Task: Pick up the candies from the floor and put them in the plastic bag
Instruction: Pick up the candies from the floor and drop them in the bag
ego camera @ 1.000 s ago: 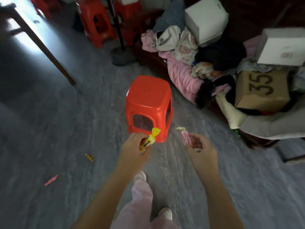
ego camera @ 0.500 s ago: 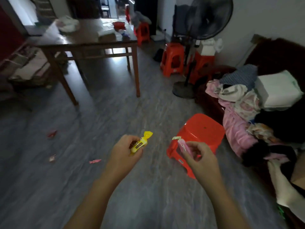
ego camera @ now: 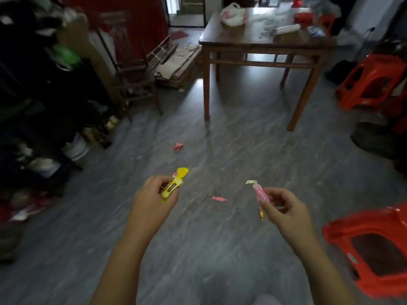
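Left hand: the left hand (ego camera: 152,201) is reaching out over the floor at about 7 o'clock of centre, fingers curling tight around a yellow candy (ego camera: 172,187) whose twisted wrapper end is sticking up past the thumb.
Right hand: the right hand (ego camera: 284,209) is hanging at about 5 o'clock, pinching a pink candy (ego camera: 259,192) between thumb and fingertips; the candy's pale twisted end is pointing toward 11 o'clock.
Hands together: the two hands are staying well apart, each one clamping its own candy.
Small gold candy: a gold-wrapped piece (ego camera: 261,213) is showing just beside the right hand at its 9 o'clock edge; whether it is lying on the floor or hanging from the hand is not clear.
Between the hands: a pink candy on the floor (ego camera: 219,198) is lying on the grey floor (ego camera: 220,155), nearer the right hand.
Further out: a red-pink candy (ego camera: 178,146) is lying on the floor at 12 o'clock from the left hand, well apart from it.
Plastic bag: a white plastic bag (ego camera: 233,14) is sitting on the wooden table (ego camera: 259,40) at 12 o'clock, near its left end.
Right edge: one red stool (ego camera: 372,245) is lying at 4 o'clock, and another red stool (ego camera: 372,82) is lying on its side at 2 o'clock.
Left side: a wooden chair (ego camera: 132,69) is standing at 10 o'clock, with a dark, blurred clutter beside it.
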`<state>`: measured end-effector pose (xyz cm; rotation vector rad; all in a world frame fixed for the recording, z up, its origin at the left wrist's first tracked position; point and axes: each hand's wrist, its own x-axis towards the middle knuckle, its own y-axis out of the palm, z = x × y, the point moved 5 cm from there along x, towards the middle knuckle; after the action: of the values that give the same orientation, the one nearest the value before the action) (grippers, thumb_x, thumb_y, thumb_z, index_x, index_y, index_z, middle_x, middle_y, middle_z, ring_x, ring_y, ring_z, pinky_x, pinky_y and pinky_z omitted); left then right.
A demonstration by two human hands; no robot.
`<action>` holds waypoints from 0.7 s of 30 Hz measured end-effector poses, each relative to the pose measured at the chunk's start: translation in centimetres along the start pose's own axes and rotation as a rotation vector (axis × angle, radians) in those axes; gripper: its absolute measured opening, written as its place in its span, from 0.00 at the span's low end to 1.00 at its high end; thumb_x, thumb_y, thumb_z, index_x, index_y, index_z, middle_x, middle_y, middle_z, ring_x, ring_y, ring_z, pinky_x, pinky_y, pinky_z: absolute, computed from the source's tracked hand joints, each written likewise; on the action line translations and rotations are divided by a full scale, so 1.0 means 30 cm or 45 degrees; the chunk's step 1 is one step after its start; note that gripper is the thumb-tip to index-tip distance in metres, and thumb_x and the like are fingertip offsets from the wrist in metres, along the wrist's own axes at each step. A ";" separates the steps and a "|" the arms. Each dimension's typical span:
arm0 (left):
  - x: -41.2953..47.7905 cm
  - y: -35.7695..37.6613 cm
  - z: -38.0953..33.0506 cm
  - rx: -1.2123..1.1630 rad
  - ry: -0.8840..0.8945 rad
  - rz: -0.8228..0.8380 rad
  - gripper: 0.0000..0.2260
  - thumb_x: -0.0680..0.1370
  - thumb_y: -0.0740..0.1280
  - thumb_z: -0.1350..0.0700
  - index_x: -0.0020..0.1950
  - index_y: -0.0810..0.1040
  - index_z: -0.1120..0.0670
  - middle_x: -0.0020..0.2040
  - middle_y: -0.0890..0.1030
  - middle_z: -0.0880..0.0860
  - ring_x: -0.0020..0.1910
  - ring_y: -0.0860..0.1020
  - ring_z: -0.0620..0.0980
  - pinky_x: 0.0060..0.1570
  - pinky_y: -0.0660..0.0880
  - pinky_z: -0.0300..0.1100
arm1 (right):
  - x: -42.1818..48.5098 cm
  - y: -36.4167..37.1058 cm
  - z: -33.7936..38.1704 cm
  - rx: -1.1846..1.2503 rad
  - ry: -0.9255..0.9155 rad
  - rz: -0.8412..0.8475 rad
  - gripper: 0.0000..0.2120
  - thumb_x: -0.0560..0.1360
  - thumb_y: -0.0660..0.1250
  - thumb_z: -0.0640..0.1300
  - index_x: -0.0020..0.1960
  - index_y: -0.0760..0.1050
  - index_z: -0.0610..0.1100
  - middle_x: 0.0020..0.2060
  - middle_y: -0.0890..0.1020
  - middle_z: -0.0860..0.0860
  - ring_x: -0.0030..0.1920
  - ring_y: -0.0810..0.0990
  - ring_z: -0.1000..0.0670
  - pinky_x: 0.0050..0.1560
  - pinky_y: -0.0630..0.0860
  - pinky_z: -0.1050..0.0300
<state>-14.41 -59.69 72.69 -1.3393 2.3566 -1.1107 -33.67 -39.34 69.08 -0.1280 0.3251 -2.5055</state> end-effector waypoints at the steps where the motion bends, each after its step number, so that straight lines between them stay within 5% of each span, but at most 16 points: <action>1: 0.043 -0.022 0.034 0.012 -0.005 -0.022 0.08 0.71 0.70 0.63 0.49 0.78 0.57 0.44 0.77 0.51 0.39 0.73 0.46 0.37 0.64 0.25 | 0.041 0.045 0.008 -0.006 -0.001 0.025 0.05 0.66 0.72 0.50 0.39 0.77 0.52 0.32 0.80 0.64 0.32 0.75 0.61 0.32 0.70 0.72; 11: 0.508 -0.007 0.230 -0.049 -0.178 -0.239 0.08 0.69 0.72 0.64 0.46 0.78 0.55 0.39 0.76 0.45 0.39 0.74 0.37 0.38 0.65 0.23 | 0.686 0.410 0.036 -0.017 -0.046 0.176 0.03 0.69 0.71 0.44 0.38 0.77 0.50 0.32 0.78 0.51 0.30 0.73 0.59 0.29 0.69 0.71; 14: 0.721 -0.022 0.220 -0.028 -0.182 -0.282 0.09 0.69 0.71 0.64 0.45 0.78 0.52 0.40 0.75 0.42 0.41 0.72 0.30 0.38 0.65 0.23 | 0.918 0.499 0.082 0.009 -0.050 0.253 0.04 0.68 0.72 0.45 0.39 0.77 0.52 0.32 0.78 0.53 0.30 0.73 0.59 0.29 0.69 0.71; 21: 1.139 -0.014 0.302 0.037 -0.231 -0.351 0.09 0.69 0.72 0.64 0.45 0.78 0.54 0.39 0.75 0.43 0.42 0.72 0.33 0.38 0.65 0.23 | 1.385 0.709 0.161 0.000 -0.089 0.305 0.05 0.68 0.71 0.46 0.38 0.76 0.55 0.33 0.77 0.53 0.32 0.74 0.59 0.29 0.70 0.72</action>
<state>-28.78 -92.01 72.62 -1.7147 2.0658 -1.0361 -54.84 -81.20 68.93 -0.1662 0.2935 -2.2584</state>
